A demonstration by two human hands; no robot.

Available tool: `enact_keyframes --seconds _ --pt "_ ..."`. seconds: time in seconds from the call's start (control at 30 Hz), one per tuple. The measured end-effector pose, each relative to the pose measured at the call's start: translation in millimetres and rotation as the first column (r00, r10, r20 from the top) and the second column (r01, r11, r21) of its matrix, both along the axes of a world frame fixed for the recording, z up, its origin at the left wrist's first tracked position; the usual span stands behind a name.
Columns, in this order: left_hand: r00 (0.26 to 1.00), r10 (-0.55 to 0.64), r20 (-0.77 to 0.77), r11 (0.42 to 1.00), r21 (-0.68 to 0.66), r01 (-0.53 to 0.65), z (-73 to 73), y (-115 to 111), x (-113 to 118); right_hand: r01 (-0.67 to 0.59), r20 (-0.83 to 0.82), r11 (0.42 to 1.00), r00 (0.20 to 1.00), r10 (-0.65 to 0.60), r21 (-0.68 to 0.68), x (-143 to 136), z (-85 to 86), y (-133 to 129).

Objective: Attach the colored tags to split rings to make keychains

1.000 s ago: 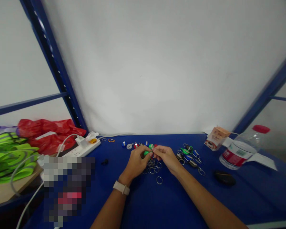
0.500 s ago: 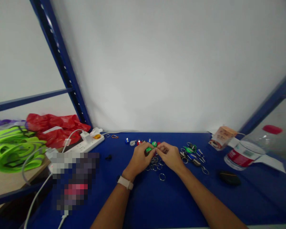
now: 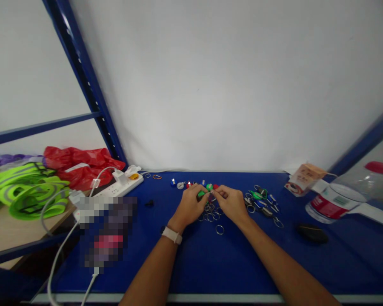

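My left hand (image 3: 193, 203) is closed round a small green item (image 3: 200, 194), most of it hidden by the fingers. Its fingertips meet those of my right hand (image 3: 231, 203), which pinches something too small to make out. Just below the fingers lies a heap of metal split rings (image 3: 210, 215), with a single split ring (image 3: 220, 230) apart and closer to me. Behind the hands are small coloured pieces, among them a green one (image 3: 210, 187), a red one (image 3: 189, 184), a blue one (image 3: 173, 182) and a pale round one (image 3: 180, 185).
Assorted keychains (image 3: 263, 203) lie right of my hands on the blue table (image 3: 198, 272). Farther right are a dark pouch (image 3: 312, 233), a large clear bottle (image 3: 330, 204) and a small carton (image 3: 304, 180). Leftward sit a power strip (image 3: 110, 193), a blurred-out object (image 3: 115, 229) and neon reflective straps (image 3: 35, 191).
The whole view has shifted slightly, so more of the table's front edge shows. Both hands remain together at the green item, with only small finger movement.
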State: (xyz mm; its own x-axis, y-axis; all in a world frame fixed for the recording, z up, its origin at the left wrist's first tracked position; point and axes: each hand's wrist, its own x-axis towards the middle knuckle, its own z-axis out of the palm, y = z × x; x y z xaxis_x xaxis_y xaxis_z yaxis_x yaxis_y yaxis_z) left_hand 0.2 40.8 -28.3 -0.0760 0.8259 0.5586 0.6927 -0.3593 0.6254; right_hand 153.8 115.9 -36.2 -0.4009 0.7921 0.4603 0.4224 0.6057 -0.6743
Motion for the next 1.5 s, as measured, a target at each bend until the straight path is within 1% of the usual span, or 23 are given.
enact_keyframes --seconds 0.07,0.17,0.27,0.33,0.43,0.57,0.73,0.87,1.13,1.27,1.33,1.43,1.5 --pt "1.000 0.010 -0.002 1.000 -0.003 -0.010 0.2 0 0 0.020 -0.063 0.997 0.998 -0.025 -0.077 0 0.0 0" --pt "1.000 -0.003 -0.020 1.000 -0.020 0.002 -0.3 0 -1 -0.011 -0.161 0.988 0.987 -0.015 -0.156 0 0.0 1" --pt "0.999 -0.028 -0.046 0.999 -0.034 0.027 -2.0 -1 -1 -0.057 -0.233 0.977 0.972 0.007 -0.207 0 -0.1 3" --pt "0.998 -0.029 -0.050 0.999 -0.027 0.027 -3.1 -1 -1 -0.053 -0.238 0.975 0.971 0.001 -0.214 1 0.0 4" --pt "0.999 -0.015 -0.037 1.000 -0.007 0.014 -3.8 0 -1 -0.024 -0.168 0.985 0.986 -0.005 -0.170 3 0.4 5" --pt "1.000 0.010 -0.022 1.000 0.026 -0.009 -4.9 1 -3 -0.012 -0.007 0.994 1.000 0.011 -0.111 5 0.9 6" --pt "0.996 0.071 -0.059 0.996 0.053 -0.068 -9.8 3 -7 -0.030 0.183 0.993 0.982 0.051 -0.117 7 2.0 6" --pt "0.994 0.095 -0.056 0.995 0.045 -0.092 -11.5 5 -9 -0.064 0.264 0.990 0.960 0.095 -0.122 9 4.9 6" --pt "0.993 0.112 0.034 0.993 0.024 -0.113 -5.0 1 -7 -0.088 0.295 0.992 0.949 0.112 -0.094 11 7.5 6" --pt "0.992 0.122 0.023 0.992 0.011 -0.122 -4.7 1 -8 -0.133 0.279 0.989 0.949 0.147 -0.067 14 4.7 8" --pt "0.991 0.135 0.004 0.991 0.016 -0.135 -4.5 1 -9 -0.148 0.277 0.989 0.949 0.150 -0.029 14 3.3 9" --pt "0.988 0.156 -0.014 0.987 0.030 -0.155 -4.3 1 -10 -0.147 0.270 0.986 0.955 0.122 0.076 14 1.4 11" --pt "0.986 0.163 -0.018 0.986 0.036 -0.163 -4.9 2 -11 -0.147 0.257 0.982 0.960 0.112 0.122 14 0.3 11"
